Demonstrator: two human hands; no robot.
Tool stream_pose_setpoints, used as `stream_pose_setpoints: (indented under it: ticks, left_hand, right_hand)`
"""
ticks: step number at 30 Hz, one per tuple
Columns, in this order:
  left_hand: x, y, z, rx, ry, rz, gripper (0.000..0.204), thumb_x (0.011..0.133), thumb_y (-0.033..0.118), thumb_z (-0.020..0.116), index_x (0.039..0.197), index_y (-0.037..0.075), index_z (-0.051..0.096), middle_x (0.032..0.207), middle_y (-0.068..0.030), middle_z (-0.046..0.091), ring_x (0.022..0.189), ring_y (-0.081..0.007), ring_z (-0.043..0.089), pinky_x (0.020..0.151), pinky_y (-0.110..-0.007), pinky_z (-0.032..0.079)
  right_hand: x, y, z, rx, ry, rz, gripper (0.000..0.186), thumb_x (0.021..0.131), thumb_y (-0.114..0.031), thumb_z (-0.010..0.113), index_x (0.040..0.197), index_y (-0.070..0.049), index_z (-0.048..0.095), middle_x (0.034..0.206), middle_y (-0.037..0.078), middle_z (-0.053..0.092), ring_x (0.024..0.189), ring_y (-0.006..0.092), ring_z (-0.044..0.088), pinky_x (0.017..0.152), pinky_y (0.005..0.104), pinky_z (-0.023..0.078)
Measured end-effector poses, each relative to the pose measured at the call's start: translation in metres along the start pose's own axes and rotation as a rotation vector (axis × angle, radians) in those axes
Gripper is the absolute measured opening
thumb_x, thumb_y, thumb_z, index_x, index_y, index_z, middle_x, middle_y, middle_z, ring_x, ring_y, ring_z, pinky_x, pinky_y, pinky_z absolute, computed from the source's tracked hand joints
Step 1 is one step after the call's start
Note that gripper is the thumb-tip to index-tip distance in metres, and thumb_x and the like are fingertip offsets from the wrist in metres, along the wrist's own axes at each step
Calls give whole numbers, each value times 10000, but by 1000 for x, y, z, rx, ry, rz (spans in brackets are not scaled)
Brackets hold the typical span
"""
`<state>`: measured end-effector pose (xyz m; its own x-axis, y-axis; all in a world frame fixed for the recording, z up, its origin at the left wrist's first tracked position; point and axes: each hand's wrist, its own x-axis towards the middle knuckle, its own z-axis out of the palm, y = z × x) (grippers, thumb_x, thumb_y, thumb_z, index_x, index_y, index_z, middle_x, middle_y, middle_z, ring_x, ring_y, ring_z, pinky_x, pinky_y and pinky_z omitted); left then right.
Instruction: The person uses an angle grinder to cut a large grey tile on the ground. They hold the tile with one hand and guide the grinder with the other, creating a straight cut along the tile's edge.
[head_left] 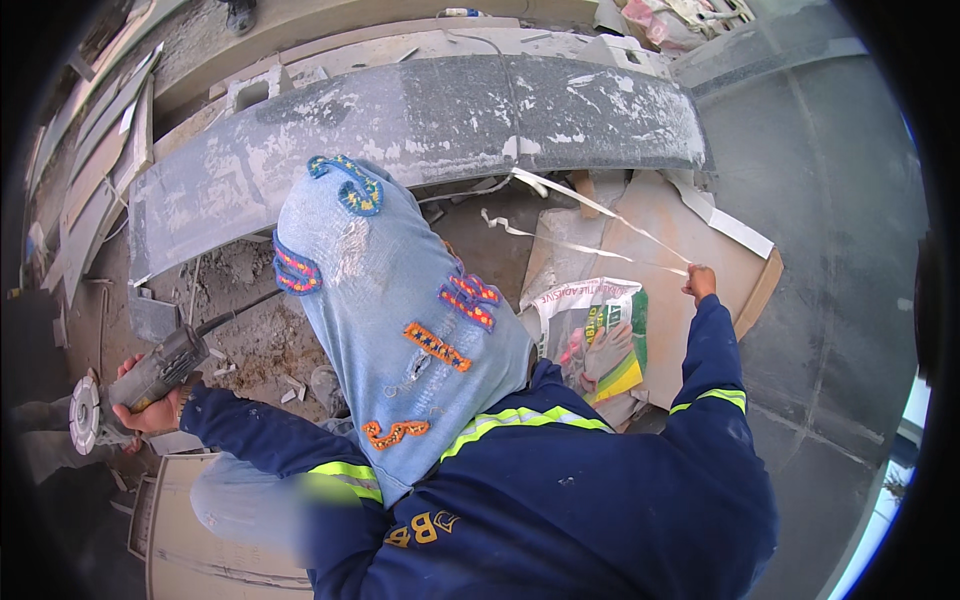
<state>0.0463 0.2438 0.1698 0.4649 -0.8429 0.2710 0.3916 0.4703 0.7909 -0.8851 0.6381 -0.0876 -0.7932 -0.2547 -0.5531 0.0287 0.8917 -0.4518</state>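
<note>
At the left my left hand (150, 410) grips the body of an angle grinder (175, 358). The grinder's pale disc (86, 412) faces away to the far left, and its dark cord (240, 312) runs behind my knee. Out to the right, my right hand (702, 284) is closed on a narrow white strap (640, 232), which stretches back toward the middle and partly hangs loose. My raised leg in patched light blue jeans (400, 300) fills the middle, hiding the ground behind it. Dark blue sleeves with reflective bands cover both arms.
A long grey slab (450, 120) with white residue lies across the far side. A printed bag (640, 300) with pale gloves (605, 352) rests by a brown board (665, 250). Stacked boards (105, 190), a concrete block (255, 88) and rubble (240, 350) lie around. A boot (240, 15) shows above.
</note>
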Motion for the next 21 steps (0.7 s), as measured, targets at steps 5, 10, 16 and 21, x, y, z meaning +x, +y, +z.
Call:
stream_pose_setpoints:
  ticks: [5,10,16,21]
  left_hand:
    - [11,8,2,-7,17,-20,724,750,533,593,1145,-72,556,1086,-218,603,1041,-391,571,952,-550,449]
    - [12,-17,-5,-136,-67,-87,676,766,513,632,1138,-47,560,1097,-212,609,1036,-384,581,957,-548,460]
    - [-12,-47,56,-127,172,-23,595,864,509,608,1099,-37,591,991,-184,665,897,-318,658,835,-478,543]
    - [-27,-26,96,-145,246,76,550,889,445,642,1081,-68,592,994,-189,676,870,-303,691,756,-465,581]
  right_hand:
    - [-69,186,-180,-127,631,566,406,948,-267,517,984,79,726,936,195,748,869,288,742,794,398,562]
    - [-83,193,-273,-128,593,609,321,904,-233,594,916,71,697,830,184,739,722,271,733,686,388,552]
    - [-23,82,-76,-198,159,311,116,914,-86,606,875,15,650,685,135,621,534,268,613,488,466,488]
    - [-37,32,69,-253,-312,58,303,893,-158,716,1110,4,581,765,96,592,633,213,648,544,422,601]
